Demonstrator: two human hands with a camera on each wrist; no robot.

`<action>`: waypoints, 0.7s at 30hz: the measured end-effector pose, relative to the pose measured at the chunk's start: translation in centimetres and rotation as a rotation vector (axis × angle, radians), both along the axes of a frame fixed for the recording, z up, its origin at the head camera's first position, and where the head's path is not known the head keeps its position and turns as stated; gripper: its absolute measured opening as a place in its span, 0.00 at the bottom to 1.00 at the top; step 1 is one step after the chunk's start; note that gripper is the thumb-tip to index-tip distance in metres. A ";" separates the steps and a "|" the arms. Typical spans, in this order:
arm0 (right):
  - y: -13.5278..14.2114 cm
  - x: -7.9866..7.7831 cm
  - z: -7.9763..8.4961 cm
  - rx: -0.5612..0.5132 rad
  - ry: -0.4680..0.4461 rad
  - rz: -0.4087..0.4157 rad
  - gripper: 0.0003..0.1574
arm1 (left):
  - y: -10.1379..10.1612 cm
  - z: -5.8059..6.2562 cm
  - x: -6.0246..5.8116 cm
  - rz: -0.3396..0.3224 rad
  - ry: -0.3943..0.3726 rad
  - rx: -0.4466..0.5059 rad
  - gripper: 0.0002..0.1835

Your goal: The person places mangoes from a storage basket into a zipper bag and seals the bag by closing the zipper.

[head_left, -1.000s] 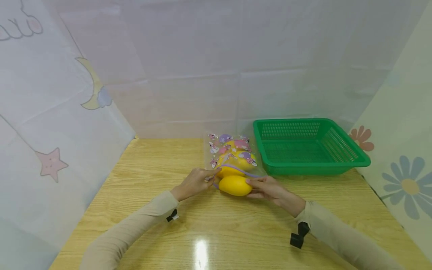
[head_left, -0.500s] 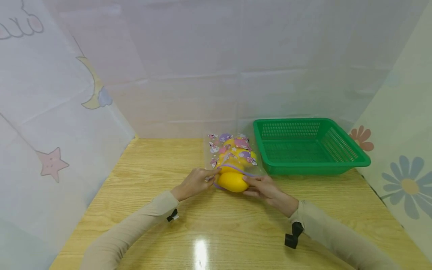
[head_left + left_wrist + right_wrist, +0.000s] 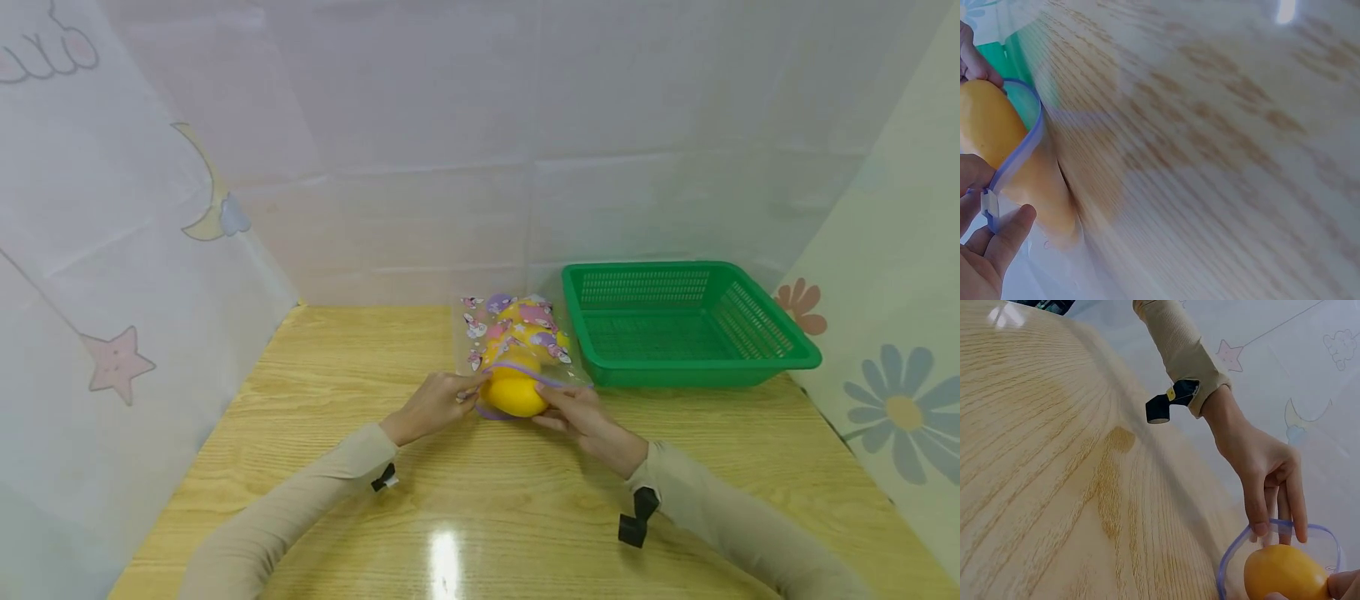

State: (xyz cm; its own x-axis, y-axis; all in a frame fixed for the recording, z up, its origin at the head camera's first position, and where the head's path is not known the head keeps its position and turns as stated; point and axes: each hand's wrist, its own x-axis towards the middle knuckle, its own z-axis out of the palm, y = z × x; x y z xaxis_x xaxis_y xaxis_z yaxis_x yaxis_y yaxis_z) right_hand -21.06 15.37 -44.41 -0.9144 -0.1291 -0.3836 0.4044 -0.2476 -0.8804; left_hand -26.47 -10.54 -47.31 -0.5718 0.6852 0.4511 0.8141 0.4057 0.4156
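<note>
A clear zip bag (image 3: pixel 476 330) with a cartoon print and a purple-edged mouth lies on the table, several yellow mangoes inside. My left hand (image 3: pixel 433 408) pinches the left side of the mouth, near a white slider (image 3: pixel 989 203) in the left wrist view. My right hand (image 3: pixel 588 419) grips a yellow mango (image 3: pixel 517 398) at its right end, thumb on top. This mango sits within the open mouth, behind the purple rim (image 3: pixel 1040 112). In the right wrist view the mango (image 3: pixel 1282 569) shows below the left hand's fingers; only fingertips of the right hand appear there.
Right of the bag stands a green plastic basket (image 3: pixel 693 367) with slotted walls and nothing in it. The wooden table (image 3: pixel 360 533) ends at a pale cloth backdrop (image 3: pixel 412 217), with printed side cloths left and right.
The right hand has moved left and away from me, carrying the mango from in front of the bag into its mouth. The left hand has stayed in place on the bag.
</note>
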 end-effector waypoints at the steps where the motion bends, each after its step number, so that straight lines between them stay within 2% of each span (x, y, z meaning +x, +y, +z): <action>1: 0.0 -0.1 -0.1 0.000 -0.002 -0.006 0.27 | 0.0 0.0 0.0 -0.001 0.002 -0.001 0.23; 10: -0.2 -0.8 -0.6 -0.027 -0.005 -0.018 0.20 | 0.0 -0.2 -0.1 -0.009 0.013 -0.007 0.24; 17: -0.1 -1.2 -0.5 -0.002 0.011 0.036 0.27 | 0.0 -0.1 -0.2 -0.007 0.018 -0.011 0.25; 21: -0.1 -1.2 -0.5 0.017 0.009 0.047 0.27 | 0.0 -0.2 -0.2 -0.010 0.021 -0.012 0.25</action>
